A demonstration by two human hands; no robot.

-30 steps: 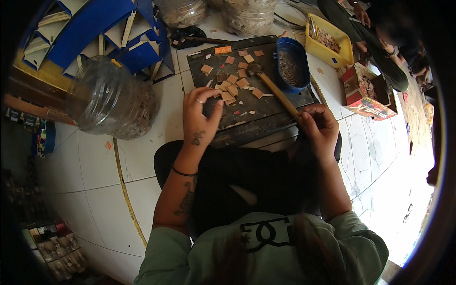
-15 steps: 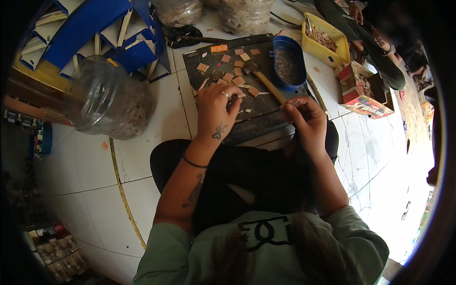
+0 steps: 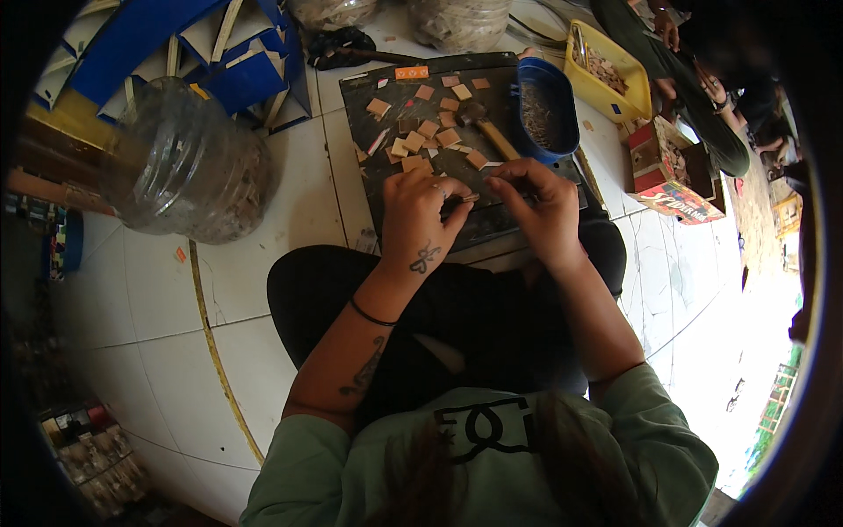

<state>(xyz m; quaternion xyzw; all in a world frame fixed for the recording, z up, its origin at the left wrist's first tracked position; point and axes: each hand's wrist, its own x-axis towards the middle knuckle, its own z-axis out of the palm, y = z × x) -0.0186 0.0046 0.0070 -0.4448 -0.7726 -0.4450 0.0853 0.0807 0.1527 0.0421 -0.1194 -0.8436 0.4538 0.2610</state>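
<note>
My left hand (image 3: 420, 211) is closed in a pinch on a small flat tan piece (image 3: 471, 198), seen edge-on between thumb and fingertips. Close beside it, my right hand (image 3: 546, 211) also pinches, thumb against fingers; anything held there is too small to make out. Both hands are over the near edge of a dark board (image 3: 360, 101). On the board lie several small tan square pieces (image 3: 449, 138) and a hammer (image 3: 498, 140), its handle running toward my right hand. A blue oval tub (image 3: 572, 132) of thin nails (image 3: 536, 114) stands at the board's right.
A large clear plastic jar (image 3: 189, 167) stands on the tiled floor at left, before blue slotted boxes (image 3: 132, 66). Two filled jars are at the back. A yellow bin (image 3: 619, 107) and a red carton (image 3: 676, 198) hold pieces at right. Another person sits at far right.
My hands have come closer together: the right moved left, away from the hammer handle's end, and the left moved slightly right. The view has shifted a little.
</note>
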